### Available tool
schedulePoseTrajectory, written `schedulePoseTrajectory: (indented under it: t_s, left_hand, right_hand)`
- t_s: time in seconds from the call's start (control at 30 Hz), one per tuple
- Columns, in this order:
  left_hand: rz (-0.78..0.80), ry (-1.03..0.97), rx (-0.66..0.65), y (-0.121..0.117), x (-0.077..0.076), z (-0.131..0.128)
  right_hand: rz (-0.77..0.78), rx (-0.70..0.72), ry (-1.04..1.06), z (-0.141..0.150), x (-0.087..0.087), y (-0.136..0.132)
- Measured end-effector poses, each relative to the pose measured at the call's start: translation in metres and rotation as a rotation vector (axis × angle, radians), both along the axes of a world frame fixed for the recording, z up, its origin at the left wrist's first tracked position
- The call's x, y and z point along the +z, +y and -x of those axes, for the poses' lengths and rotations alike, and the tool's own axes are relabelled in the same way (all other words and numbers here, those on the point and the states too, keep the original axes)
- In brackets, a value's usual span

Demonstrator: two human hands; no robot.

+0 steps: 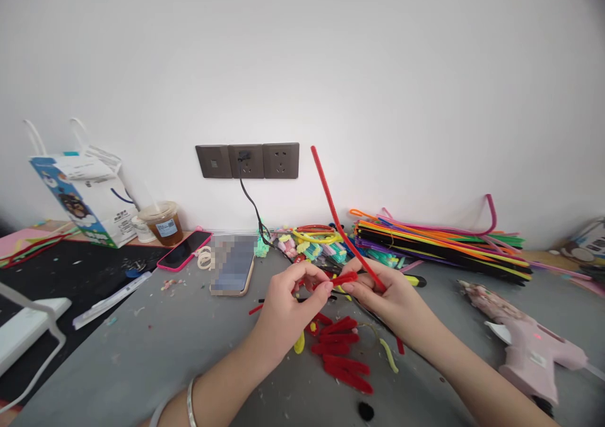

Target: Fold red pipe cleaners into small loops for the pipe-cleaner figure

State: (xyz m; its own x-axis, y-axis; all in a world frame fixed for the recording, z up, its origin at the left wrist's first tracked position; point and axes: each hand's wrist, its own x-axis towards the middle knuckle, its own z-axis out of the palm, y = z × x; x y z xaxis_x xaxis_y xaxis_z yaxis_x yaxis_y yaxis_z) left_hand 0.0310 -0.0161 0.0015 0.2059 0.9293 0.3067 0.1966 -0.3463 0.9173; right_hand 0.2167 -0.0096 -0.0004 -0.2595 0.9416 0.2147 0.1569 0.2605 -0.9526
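My left hand [288,304] and my right hand [390,298] meet over the grey table [155,351], both pinched on one red pipe cleaner [331,206]. Its long free end rises up and to the left above my right hand. A short folded part [343,280] runs between my fingertips. Several folded red pipe cleaner pieces [343,351] lie on the table just below my hands, with two yellow-green bits [390,356] beside them.
A stack of coloured pipe cleaners [439,241] lies at the back right. A pink glue gun [529,345] rests at the right. Two phones [231,264] [183,250], a lidded drink cup [163,223] and a paper bag [85,193] stand at the back left. A cable [253,206] hangs from the wall sockets.
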Motion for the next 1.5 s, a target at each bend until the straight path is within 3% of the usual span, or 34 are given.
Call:
schedulePoseTrajectory:
  t_s: [0.37,0.63,0.8,0.97,1.2,1.5]
  left_hand:
    - [-0.104,0.019,0.019,0.001,-0.003,-0.001]
    - [-0.077,0.008,0.034,0.001,-0.002,0.001]
    - [-0.073,-0.014,0.123,0.0,0.0,0.002]
    - [-0.076,-0.011,0.175,0.001,-0.001,0.001]
    - [-0.156,0.055,0.19,0.002,-0.004,0.003]
    - [-0.194,0.066,0.186,0.002,-0.004,0.004]
  right_hand:
    - [0.028,-0.046,0.008,0.001,0.002,-0.002]
    - [0.033,-0.02,0.062,0.002,0.004,-0.005]
    - [0.167,0.032,0.264,0.003,0.0,-0.005]
    - [0.126,-0.131,0.446,-0.005,0.002,0.003]
    - [0.143,-0.097,0.547,-0.005,0.007,0.0]
    - [0.089,-0.076,0.437,-0.004,0.009,-0.004]
